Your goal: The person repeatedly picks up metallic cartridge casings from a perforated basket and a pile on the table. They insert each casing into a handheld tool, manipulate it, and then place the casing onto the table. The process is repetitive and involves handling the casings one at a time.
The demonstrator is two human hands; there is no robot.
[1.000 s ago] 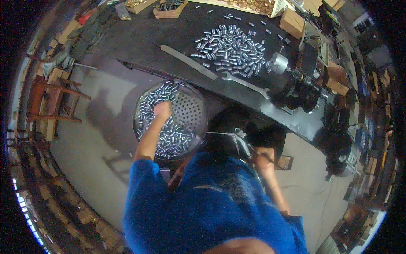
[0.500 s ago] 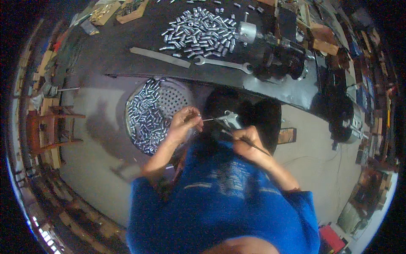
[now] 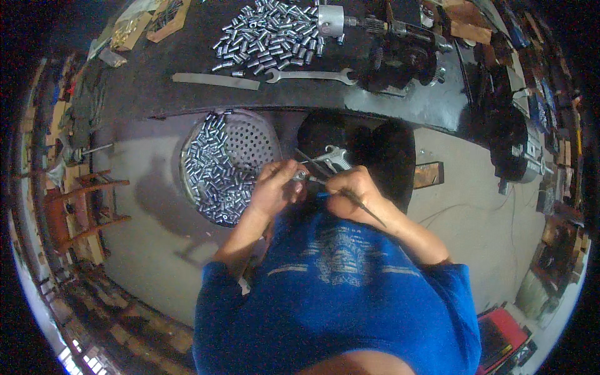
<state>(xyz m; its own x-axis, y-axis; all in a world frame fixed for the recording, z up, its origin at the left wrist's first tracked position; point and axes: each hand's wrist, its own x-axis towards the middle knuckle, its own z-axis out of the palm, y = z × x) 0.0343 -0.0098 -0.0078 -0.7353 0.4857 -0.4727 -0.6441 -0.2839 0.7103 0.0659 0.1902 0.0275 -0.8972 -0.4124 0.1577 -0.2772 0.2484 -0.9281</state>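
My left hand (image 3: pixel 274 189) is closed at the fingertips, pinching a small metal cylinder (image 3: pixel 301 176) in front of my blue shirt (image 3: pixel 337 300). My right hand (image 3: pixel 351 189) is curled firmly round a slim dark tool (image 3: pixel 374 216), which projects from both sides of the fist; I cannot tell whether it touches the cylinder. A grey metal hand tool (image 3: pixel 335 156) lies just beyond the right hand. Left of my hands, a round perforated tray (image 3: pixel 253 139) carries many similar cylinders (image 3: pixel 209 165). On the dark bench (image 3: pixel 181 53) ahead, a second heap (image 3: pixel 272 37) lies near an open-ended wrench (image 3: pixel 309 75).
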